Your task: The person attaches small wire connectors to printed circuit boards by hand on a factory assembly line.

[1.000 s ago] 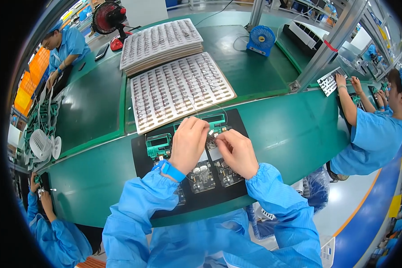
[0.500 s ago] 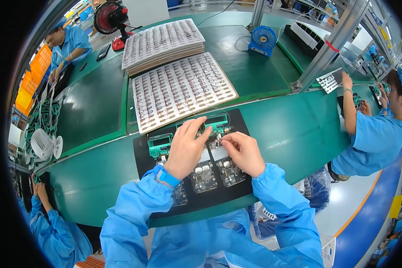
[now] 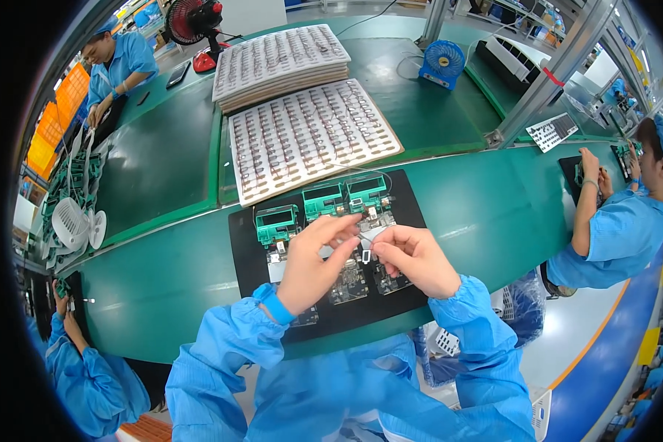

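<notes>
Right fingers point(image 3: 392, 237) seem to pinch a small white-rimmed piece point(image 3: 366, 256); left fingers' point(image 3: 334, 227) hold is unclear. Pinch lightly, clear of the circuit boards point(image 3: 348, 287) beneath.

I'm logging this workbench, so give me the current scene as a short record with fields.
Left hand: left hand over the black mat, close to the right; grip unclear
Right hand: right hand appears to pinch a small white-rimmed piece
On mat: circuit boards, green frames
Behind mat: white tray with rows of small parts, tray stack
Fans: blue fan, black-and-red fan
</notes>
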`<control>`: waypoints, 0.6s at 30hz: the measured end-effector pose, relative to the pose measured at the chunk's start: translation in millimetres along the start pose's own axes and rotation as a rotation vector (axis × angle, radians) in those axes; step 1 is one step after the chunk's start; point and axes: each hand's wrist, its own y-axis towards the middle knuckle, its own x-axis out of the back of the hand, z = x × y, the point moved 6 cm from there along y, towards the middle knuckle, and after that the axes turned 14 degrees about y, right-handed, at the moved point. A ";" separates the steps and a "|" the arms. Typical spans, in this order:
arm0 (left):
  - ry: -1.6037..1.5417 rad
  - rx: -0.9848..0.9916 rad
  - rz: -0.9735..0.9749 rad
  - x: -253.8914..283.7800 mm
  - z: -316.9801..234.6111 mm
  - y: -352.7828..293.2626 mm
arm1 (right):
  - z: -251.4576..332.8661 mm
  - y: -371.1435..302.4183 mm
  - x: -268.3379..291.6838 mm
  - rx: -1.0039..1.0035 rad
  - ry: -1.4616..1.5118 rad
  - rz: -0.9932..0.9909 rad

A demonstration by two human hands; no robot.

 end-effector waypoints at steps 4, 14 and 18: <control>-0.211 0.156 -0.037 22.1 11.6 -6.4 | -3.2 14.4 -23.2 0.039 -0.106 0.059; 0.437 -0.049 -0.194 49.8 30.8 26.4 | -5.8 63.1 -54.6 0.474 -0.674 0.009; 0.521 -0.133 -0.146 50.0 17.9 28.3 | -8.1 66.6 -55.0 0.439 -0.676 0.006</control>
